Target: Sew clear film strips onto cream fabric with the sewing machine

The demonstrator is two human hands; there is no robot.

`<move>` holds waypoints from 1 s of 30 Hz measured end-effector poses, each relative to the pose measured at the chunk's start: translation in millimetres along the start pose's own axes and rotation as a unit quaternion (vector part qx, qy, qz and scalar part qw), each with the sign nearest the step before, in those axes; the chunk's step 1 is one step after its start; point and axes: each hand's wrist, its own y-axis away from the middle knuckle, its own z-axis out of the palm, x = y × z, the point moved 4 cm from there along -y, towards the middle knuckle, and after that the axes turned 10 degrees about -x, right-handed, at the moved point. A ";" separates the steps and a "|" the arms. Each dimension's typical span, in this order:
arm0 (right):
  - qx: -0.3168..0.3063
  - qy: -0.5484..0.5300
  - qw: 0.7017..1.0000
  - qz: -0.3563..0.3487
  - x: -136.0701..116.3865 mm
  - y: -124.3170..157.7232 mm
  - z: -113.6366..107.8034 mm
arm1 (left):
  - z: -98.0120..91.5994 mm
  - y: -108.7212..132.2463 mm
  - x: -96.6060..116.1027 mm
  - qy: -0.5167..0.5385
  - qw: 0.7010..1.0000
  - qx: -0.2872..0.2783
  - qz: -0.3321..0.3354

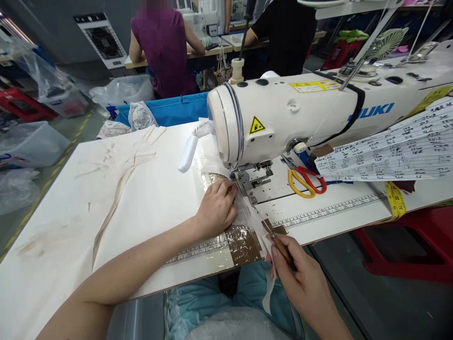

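Observation:
My left hand lies on a thin white fabric piece on the sewing table, fingers curled and pressing it down just left of the presser foot of a white sewing machine. My right hand is closed on a wooden-handled awl at the table's front edge. Its metal tip points up toward the needle area. The fabric trails off the table edge toward my lap.
Scissors with yellow and red handles lie right of the needle plate, under printed paper sheets. A yellow tape measure hangs at the right. Fabric strips lie on the white table. Two people sit at tables behind.

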 end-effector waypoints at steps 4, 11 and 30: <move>0.007 -0.029 0.999 -0.036 -18.7 -5.2 -5.3 | 2.4 -3.9 -6.1 0.008 1.000 0.024 0.017; -0.063 0.014 0.981 -0.184 -73.6 -14.1 4.5 | 9.6 -24.3 -17.8 -0.118 0.993 0.004 0.023; 0.100 0.373 0.914 -0.125 -20.2 -69.0 16.3 | -3.3 -29.1 -50.7 0.211 0.974 0.080 0.019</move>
